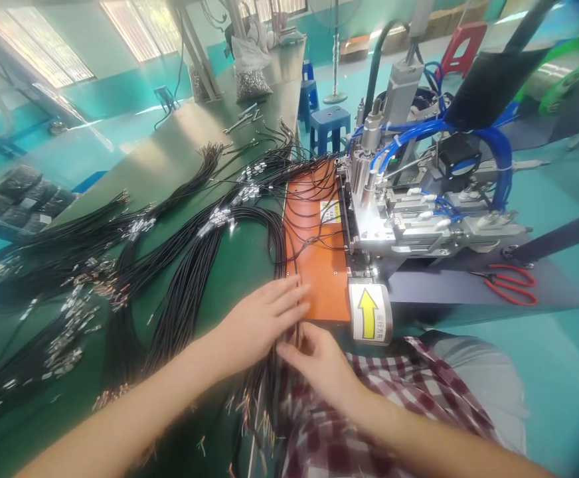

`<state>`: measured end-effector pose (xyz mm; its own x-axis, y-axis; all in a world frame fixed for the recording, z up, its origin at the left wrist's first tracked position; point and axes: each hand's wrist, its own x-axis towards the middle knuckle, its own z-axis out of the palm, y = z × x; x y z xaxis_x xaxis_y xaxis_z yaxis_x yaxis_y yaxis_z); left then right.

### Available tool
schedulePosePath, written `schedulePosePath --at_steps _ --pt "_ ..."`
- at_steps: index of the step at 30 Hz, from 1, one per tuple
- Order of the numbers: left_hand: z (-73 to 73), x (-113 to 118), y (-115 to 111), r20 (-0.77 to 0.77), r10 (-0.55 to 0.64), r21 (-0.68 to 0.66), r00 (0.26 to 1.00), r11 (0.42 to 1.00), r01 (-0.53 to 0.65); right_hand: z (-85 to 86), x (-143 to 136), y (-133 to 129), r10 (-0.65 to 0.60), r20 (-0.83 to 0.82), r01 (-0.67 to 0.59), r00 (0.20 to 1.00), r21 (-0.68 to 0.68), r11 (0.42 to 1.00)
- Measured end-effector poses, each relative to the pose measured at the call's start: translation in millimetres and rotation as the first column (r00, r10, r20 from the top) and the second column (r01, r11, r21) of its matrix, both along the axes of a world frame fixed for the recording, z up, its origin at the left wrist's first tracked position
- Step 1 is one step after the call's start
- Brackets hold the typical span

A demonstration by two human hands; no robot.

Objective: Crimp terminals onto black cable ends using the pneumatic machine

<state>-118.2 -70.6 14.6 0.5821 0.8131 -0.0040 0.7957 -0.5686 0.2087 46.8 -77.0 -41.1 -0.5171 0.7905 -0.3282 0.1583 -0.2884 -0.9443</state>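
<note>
Thick bundles of thin black cables [182,309] with bare coloured wire ends lie in front of me and bend over towards an orange plate [319,285]. Flat across the cables at the plate's left edge, my left hand [264,318] has its fingers stretched out and slightly apart. Close below it, my right hand [322,362] is curled, with thumb and fingers closed around a black cable [297,335]. Part of that cable is covered by my fingers. Several single cables cross the plate to a metal machine [379,219] on the right.
Red-handled pliers [511,285] lie on the grey surface right of the machine. A yellow-arrow label [368,312] marks a rounded part at its front. Further back are a blue stool [330,119] and a clear bag of small metal parts [250,73] on the green table [242,255].
</note>
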Motion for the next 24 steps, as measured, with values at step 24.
schedulePosePath --at_steps 24 --pt "-12.1 90.3 74.6 0.516 0.700 -0.839 0.493 0.528 0.128 35.5 120.7 73.5 -0.349 0.262 0.231 0.900 0.392 0.891"
